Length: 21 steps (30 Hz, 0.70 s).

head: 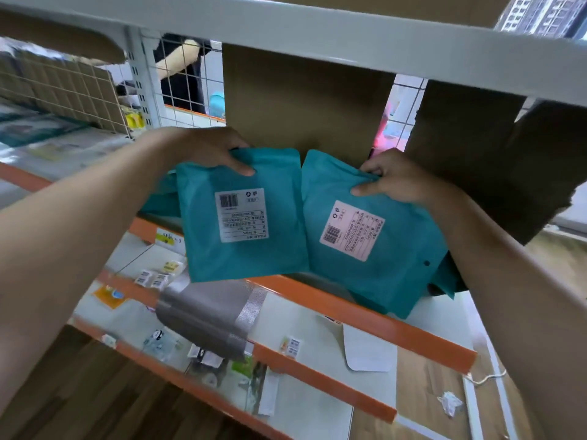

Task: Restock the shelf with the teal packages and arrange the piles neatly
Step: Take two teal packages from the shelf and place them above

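Note:
My left hand (203,149) pinches the top edge of a teal package (279,255) with a white barcode label, held in front of the shelf. My right hand (400,179) grips the top edge of a second teal package (397,274) with a pinkish label, tilted to the right of the first. The two packages touch side by side above the orange shelf edge (365,312). More teal packages lie behind: one pile (158,201) at the left and another (448,281) under my right forearm.
Brown cardboard boxes (301,100) stand at the back of the shelf, one (495,160) at the right. A grey foil pouch (209,312) and small labels lie on the lower shelves. A person (181,68) stands behind the wire mesh. A white shelf beam (349,33) runs overhead.

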Motion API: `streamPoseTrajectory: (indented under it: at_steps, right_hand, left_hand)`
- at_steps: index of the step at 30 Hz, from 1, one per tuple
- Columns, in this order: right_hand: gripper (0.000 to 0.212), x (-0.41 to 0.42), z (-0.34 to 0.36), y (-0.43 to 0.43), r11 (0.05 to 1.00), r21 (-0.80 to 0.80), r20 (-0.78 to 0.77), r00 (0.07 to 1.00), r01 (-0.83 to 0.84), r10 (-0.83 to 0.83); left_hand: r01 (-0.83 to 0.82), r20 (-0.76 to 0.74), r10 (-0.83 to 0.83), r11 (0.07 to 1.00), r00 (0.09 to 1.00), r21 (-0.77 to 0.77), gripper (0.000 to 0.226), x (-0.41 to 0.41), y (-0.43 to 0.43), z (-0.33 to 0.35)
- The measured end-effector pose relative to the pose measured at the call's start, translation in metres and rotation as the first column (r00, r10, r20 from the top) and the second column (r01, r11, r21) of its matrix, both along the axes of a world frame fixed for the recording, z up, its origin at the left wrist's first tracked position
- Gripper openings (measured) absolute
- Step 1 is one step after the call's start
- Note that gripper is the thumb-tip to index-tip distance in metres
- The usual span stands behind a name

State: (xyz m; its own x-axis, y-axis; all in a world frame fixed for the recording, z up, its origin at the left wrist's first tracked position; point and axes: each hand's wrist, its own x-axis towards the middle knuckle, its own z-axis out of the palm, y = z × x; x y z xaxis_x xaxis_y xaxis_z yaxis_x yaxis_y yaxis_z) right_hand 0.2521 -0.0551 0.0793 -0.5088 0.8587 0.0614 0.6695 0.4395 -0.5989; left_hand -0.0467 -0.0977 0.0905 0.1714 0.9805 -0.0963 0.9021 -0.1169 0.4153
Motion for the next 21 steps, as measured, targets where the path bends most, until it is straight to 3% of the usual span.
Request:
streamPoseTrajectory:
  at_steps: [9, 16, 21]
  right_hand:
    - [0.01, -0.055, -0.001, -0.02, 0.996, -0.018, 0.073, 0.993, -0.092, 0.093]
    - [0.02, -0.126, -0.002, -0.027, 0.993, -0.006, 0.08, 0.99, -0.119, 0.119]
    - [0.015, -0.191, 0.001, -0.032, 0.994, 0.042, 0.074, 0.992, -0.101, 0.098]
  left_hand:
    - [-0.07, -0.156, 0.066, 0.997, 0.985, -0.021, 0.034, -0.047, -0.032, -0.007]
    - [-0.034, -0.124, 0.036, 0.999, 0.992, 0.022, 0.015, -0.125, -0.047, -0.006]
    - [0.007, -0.165, -0.007, 1.0, 0.986, 0.002, 0.01, -0.188, -0.053, -0.001]
